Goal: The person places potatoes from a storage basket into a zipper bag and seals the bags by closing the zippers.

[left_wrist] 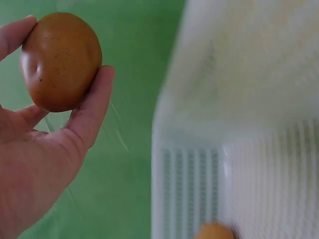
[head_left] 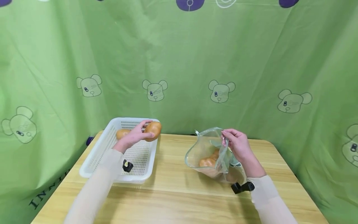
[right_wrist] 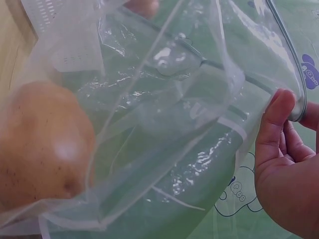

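Between thumb and fingers, my left hand [head_left: 135, 136] holds a brown potato [head_left: 153, 131] above the right rim of a white slotted basket [head_left: 154, 155]. The same potato [left_wrist: 62, 61] shows whole in the left wrist view, smooth with small dark specks. Another potato [head_left: 122, 133] lies in the basket's far left part. My right hand [head_left: 237, 143] pinches the edge of a clear plastic bag [head_left: 195, 155], whose mouth gapes toward the left. Inside the bag are potatoes [head_left: 207, 162]; one large potato [right_wrist: 47, 147] shows through the plastic in the right wrist view.
Basket and bag stand on a light wooden table [head_left: 173, 199], the basket at left, the bag at right. A green curtain [head_left: 179, 68] printed with bear heads hangs behind and around the table. Black camera mounts [head_left: 242, 187] sit at the wrists.
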Demonstrator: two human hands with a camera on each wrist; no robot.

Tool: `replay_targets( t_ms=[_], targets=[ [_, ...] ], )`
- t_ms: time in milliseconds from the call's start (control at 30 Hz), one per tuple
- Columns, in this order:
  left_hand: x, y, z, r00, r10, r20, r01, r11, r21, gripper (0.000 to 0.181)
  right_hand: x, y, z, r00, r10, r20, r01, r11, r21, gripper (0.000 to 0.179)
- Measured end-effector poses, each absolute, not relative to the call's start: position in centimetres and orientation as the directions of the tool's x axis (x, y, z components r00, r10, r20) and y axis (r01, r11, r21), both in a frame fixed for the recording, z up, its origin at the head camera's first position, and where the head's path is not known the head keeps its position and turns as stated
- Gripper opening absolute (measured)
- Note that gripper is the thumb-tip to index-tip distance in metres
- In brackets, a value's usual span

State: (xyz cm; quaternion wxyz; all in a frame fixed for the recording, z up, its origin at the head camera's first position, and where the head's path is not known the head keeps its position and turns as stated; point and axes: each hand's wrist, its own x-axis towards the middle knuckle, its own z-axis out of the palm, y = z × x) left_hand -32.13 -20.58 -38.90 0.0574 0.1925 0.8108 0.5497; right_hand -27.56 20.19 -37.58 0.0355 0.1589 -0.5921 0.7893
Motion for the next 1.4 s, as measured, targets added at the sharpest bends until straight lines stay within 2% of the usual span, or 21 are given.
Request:
replay_targets(
  t_ms=[333, 533, 733, 933, 1033, 1100, 1267, 1400],
  targets=[
    [-29.1, -14.3, -37.5, -0.821, 0.545, 0.167, 0.299, 0.163, 0.940, 0.076, -27.4, 20.1, -37.5, -0.948, -0.130, 0.290, -0.242, -0.299, -0.923, 0.014],
    [-27.9, -10.9, -37.6, -0.735, 0.657, 0.170, 0.303, 0.094, 0.948, 0.074, -27.5, 20.1, -37.4, -0.950, -0.127, 0.286, -0.239, -0.296, -0.925, 0.015],
    [-26.8, -7.8, -37.7, -0.646, 0.749, 0.147, 0.281, 0.054, 0.958, 0.072, -27.6, 20.1, -37.4, -0.952, -0.130, 0.279, -0.233, -0.286, -0.929, 0.012],
    [-26.6, -5.6, -38.2, -0.593, 0.787, 0.169, 0.325, 0.043, 0.945, 0.069, -27.4, 19.7, -37.2, -0.958, -0.127, 0.258, -0.216, -0.271, -0.938, 0.013],
    [-26.9, -4.7, -38.5, -0.594, 0.788, 0.164, 0.318, 0.043, 0.947, 0.069, -27.4, 19.6, -37.1, -0.957, -0.128, 0.261, -0.220, -0.266, -0.939, 0.014],
    [-27.2, -4.3, -38.9, -0.616, 0.773, 0.152, 0.292, 0.044, 0.956, 0.068, -27.5, 19.6, -37.1, -0.955, -0.128, 0.268, -0.226, -0.270, -0.936, 0.015],
    [-27.9, -3.9, -39.6, -0.700, 0.705, 0.118, 0.225, 0.060, 0.972, 0.068, -27.7, 19.7, -37.2, -0.947, -0.141, 0.288, -0.241, -0.281, -0.929, 0.014],
    [-28.2, -3.3, -40.0, -0.775, 0.623, 0.106, 0.226, 0.117, 0.967, 0.072, -27.7, 19.7, -37.2, -0.946, -0.143, 0.291, -0.243, -0.283, -0.928, 0.012]
  ],
)
